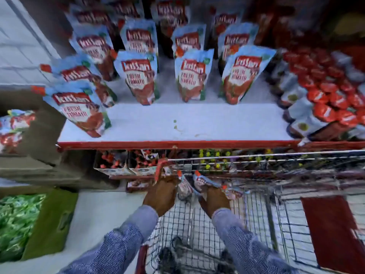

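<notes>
The left hand [161, 192] grips a ketchup pouch [184, 187] that juts out just right of its curled fingers. The right hand [214, 199] clutches a second pouch [203, 181] just ahead of its knuckles. Both are over the cart [217, 224].

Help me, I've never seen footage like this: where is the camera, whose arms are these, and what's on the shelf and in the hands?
No machine here: one picture, from a camera on a person's head, looking down at their own arms. The left hand and right hand reach over a wire trolley, each gripping a ketchup pouch: left pouch, right pouch. Ahead, a white shelf holds rows of upright Kissan tomato pouches, with red-lidded containers at the right.
</notes>
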{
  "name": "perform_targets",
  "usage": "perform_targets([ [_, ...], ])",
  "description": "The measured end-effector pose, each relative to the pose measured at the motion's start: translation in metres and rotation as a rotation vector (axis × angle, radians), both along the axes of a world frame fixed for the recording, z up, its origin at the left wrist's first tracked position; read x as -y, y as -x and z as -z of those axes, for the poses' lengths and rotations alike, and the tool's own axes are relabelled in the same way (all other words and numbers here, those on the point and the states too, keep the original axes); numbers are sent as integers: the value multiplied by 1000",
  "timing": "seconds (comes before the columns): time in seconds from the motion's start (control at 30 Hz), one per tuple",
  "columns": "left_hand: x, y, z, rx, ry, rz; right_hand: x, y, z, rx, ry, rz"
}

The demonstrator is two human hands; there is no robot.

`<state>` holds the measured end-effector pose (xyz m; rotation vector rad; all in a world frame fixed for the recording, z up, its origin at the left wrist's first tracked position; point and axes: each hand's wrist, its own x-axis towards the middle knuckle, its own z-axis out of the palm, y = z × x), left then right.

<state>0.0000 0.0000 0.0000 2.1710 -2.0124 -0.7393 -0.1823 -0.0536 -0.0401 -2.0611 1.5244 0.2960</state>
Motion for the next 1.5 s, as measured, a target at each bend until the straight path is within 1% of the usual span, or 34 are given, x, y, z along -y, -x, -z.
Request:
perform_targets([
  [0.03,8,1,13,-7,-39,10,2,-7,16,18,-3,21],
  [0.1,18,3,33,-39,-22,16,8,-19,39,61,5,59],
  [0.17,24,1,46,-16,6,37,16,-29,56,59,7,71],
  [0.23,25,-3,61,17,19,91,22,-34,68,44,4,71],
  [0.3,30,-8,64,18,23,125,25,-33,65,31,46,48],
  [0.37,32,-11,58,8,10,124,23,-31,50,54,88,33],
  [0.43,31,-12,44,28,32,126,17,-28,19,97,166,-49],
  [0.5,27,-10,27,30,82,113,9,-24,-20,107,201,-146],
  [0.57,17,-8,3,29,128,96,-1,-19,-64,145,230,-182],
  [0.63,8,-11,-31,36,173,81,-6,-16,-109,230,292,-190],
  [0.7,2,-20,-72,-27,280,50,-5,-17,-154,344,364,-204],
  [0.73,-3,-23,-87,-63,312,35,-7,-17,-173,355,354,-206],
  [0.8,-14,-42,-147,-97,435,-42,-8,-27,-228,424,426,-224],
  [0.9,-4,-58,-180,-101,550,-33,12,-38,-248,576,525,-216],
  [0.93,0,-66,-192,-91,586,-67,19,-44,-256,640,557,-197],
  [1.0,8,-81,-218,-31,672,-137,31,-61,-275,746,565,-188],
  [1.07,18,-95,-234,35,720,-166,46,-82,-287,804,584,-204],
  [1.17,35,-113,-238,96,717,-203,71,-112,-288,752,600,-233],
  [1.33,58,-125,-229,99,642,-273,97,-145,-268,651,577,-209],
  [1.5,68,-132,-216,126,601,-314,107,-163,-254,645,583,-195],
])
